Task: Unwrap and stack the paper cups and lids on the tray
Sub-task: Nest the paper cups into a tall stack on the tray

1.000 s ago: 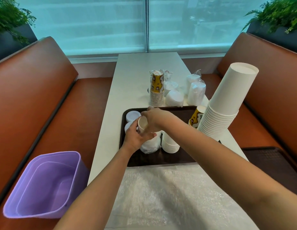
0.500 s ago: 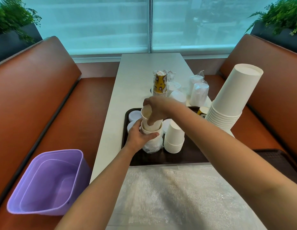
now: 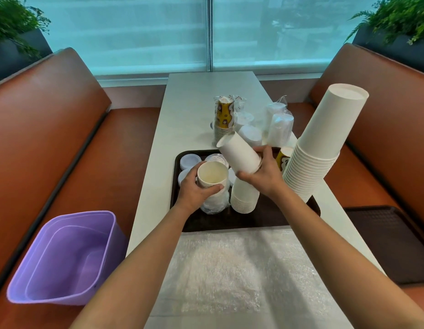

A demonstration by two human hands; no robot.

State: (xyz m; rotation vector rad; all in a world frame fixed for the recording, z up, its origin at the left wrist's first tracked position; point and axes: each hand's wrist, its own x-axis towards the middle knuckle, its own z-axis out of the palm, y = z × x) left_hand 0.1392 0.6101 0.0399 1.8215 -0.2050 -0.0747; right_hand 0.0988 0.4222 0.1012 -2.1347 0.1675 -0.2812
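Note:
My left hand (image 3: 198, 189) grips an upright stack of small white paper cups (image 3: 212, 176), its lower part still in crumpled clear wrap (image 3: 215, 204), over the dark tray (image 3: 267, 217). My right hand (image 3: 263, 173) holds a white paper cup (image 3: 239, 154) tilted on its side above the tray, its mouth towards my palm. An upturned stack of small white cups (image 3: 244, 198) stands on the tray under that hand. White lids (image 3: 189, 161) lie at the tray's far left. A tall leaning stack of large white cups (image 3: 322, 143) stands at the tray's right, a yellow printed cup (image 3: 284, 157) beside it.
Wrapped yellow printed cups (image 3: 224, 117) and bagged lids (image 3: 279, 124) stand on the white table (image 3: 187, 108) beyond the tray. Bubble wrap (image 3: 237, 264) covers the near table. A purple bin (image 3: 63, 257) sits on the left bench, another dark tray (image 3: 391, 243) on the right bench.
My right hand has pulled a cup up out of the stack held by my left hand and tipped it sideways to the right. The left hand stayed on the stack.

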